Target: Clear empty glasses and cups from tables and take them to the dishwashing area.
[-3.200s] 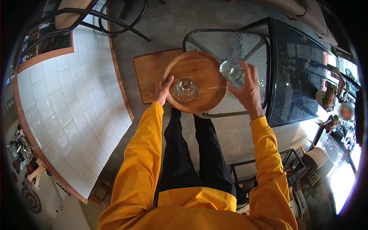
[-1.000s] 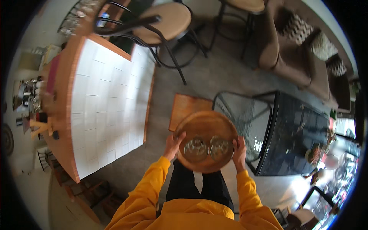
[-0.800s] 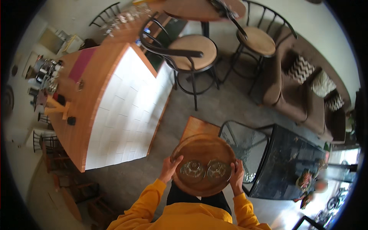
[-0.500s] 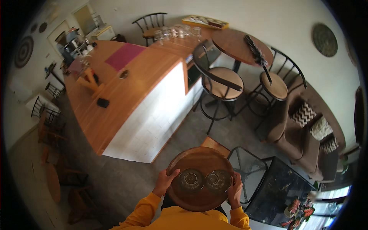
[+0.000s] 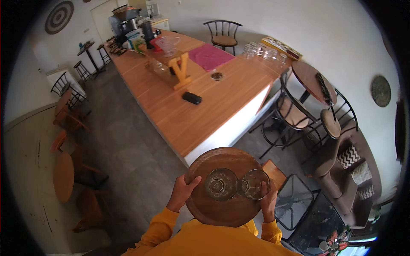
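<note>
A round brown wooden tray (image 5: 226, 157) is held out in front of me, its far rim close to the counter's near corner. My left hand (image 5: 183, 193) grips the left rim, thumb on top. On the opposite rim my right hand (image 5: 268, 200) is closed around the edge, its thumb partly seen through glass. Two clear glass vessels stand side by side on the tray: a left glass (image 5: 221, 184) near the middle and a right glass (image 5: 253, 187) at the right edge against my right thumb. Whether that thumb presses on the glass I cannot tell. Fingers beneath the tray are hidden.
Ahead stretches a wooden counter (image 5: 171, 121) bearing a black object (image 5: 191, 98), a wooden stand (image 5: 181, 72), a pink mat (image 5: 211, 57) and several glasses (image 5: 265, 52). Bar stools (image 5: 294, 114) and a brown sofa (image 5: 337, 181) are right; a glass-topped table (image 5: 294, 200) is near right. Wooden chairs (image 5: 77, 158) line the left.
My view has turned left and come closer to the counter, which now fills more of the middle. Both hands still hold the tray; the right glass appears nearer the tray's right rim.
</note>
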{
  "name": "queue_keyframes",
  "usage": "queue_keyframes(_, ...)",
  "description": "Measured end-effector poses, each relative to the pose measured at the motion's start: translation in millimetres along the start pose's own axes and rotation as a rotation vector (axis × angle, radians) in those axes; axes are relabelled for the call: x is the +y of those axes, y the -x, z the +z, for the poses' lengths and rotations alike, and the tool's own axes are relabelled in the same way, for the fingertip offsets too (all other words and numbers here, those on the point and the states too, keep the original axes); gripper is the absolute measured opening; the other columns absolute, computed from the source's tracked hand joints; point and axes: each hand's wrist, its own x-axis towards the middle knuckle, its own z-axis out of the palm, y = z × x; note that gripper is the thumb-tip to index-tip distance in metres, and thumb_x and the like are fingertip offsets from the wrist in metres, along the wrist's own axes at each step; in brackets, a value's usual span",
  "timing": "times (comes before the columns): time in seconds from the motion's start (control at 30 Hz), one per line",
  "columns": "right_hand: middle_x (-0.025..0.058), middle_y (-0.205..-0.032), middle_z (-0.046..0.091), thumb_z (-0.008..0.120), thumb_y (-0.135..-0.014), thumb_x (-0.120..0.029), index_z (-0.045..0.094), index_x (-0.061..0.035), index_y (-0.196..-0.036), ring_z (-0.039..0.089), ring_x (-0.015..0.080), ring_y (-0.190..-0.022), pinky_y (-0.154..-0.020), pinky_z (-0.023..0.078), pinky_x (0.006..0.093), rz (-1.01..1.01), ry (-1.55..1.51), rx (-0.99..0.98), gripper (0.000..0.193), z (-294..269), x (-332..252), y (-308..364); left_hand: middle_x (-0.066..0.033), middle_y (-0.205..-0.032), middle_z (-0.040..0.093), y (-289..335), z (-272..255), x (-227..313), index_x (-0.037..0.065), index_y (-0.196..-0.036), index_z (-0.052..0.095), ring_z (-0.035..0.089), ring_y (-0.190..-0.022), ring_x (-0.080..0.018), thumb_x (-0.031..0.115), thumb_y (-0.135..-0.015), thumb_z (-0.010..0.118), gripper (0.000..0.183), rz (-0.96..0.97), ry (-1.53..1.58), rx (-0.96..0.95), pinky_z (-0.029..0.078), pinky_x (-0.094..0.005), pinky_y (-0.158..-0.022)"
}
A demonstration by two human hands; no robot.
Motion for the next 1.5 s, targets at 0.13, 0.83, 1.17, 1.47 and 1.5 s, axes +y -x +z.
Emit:
queue_keyframes(0.13, 0.0149, -0.080, 0.068, 0.053, -0.095, -0.008, 0.057, 0.0017, -0.107, 0.064, 0.0152, -0.072, -0.062, 0.048, 0.0286, -0.042, -0.093, -0.055, 0.016, 67, -15, -11, -0.0085, -0.107, 0.067, 3, -63, 22, -0.005, -0.114, 0.060, 0.063, -0.093, -0.0135, 0.022, -0.088, 0.071, 0.038, 0.023, 0.080, 0.111, 0.051, -0.0292, -0.082)
queue_keyframes(0.83, 0.0199, -0.089, 0.068, 0.056, -0.094, -0.014, 0.055, 0.0004, -0.109, 0.068, 0.0293, -0.082, -0.071, 0.051, 0.0375, -0.090, -0.169, -0.436, 0.021, 477, -181, -160, -0.0061, -0.106, 0.067, -136, -411, 89, -0.003, -0.113, 0.060, 0.062, -0.093, -0.0160, 0.039, -0.084, 0.074, 0.053, 0.073, 0.153, 0.528, 0.051, -0.0311, -0.081)
queue_keyframes(1.17, 0.0220, -0.092, 0.067, 0.058, -0.093, -0.016, 0.056, 0.0018, -0.111, 0.068, 0.0335, -0.085, -0.073, 0.052, 0.0395, -0.274, -0.058, -0.470, 0.025, 697, -245, -234, -0.0079, -0.107, 0.067, -239, -595, 141, -0.004, -0.114, 0.060, 0.062, -0.096, -0.0162, 0.037, -0.084, 0.075, 0.053, 0.151, 0.297, 0.539, 0.051, -0.0327, -0.082)
queue_keyframes(1.47, 0.0200, -0.083, 0.065, 0.057, -0.093, -0.013, 0.056, 0.0013, -0.111, 0.064, 0.0263, -0.072, -0.064, 0.049, 0.0336, -0.146, -0.060, -0.472, 0.023, 892, -348, -271, -0.0105, -0.108, 0.067, -337, -786, 222, -0.006, -0.113, 0.060, 0.063, -0.094, -0.0164, 0.020, -0.088, 0.070, 0.037, 0.042, 0.202, 0.608, 0.052, -0.0308, -0.082)
queue_keyframes(1.5, 0.0194, -0.081, 0.065, 0.056, -0.093, -0.012, 0.056, 0.0013, -0.111, 0.063, 0.0249, -0.070, -0.063, 0.048, 0.0343, -0.140, -0.048, -0.455, 0.022, 914, -355, -275, -0.0104, -0.107, 0.067, -349, -809, 227, -0.005, -0.113, 0.060, 0.063, -0.094, -0.0162, 0.021, -0.088, 0.071, 0.038, 0.037, 0.186, 0.606, 0.052, -0.0305, -0.082)
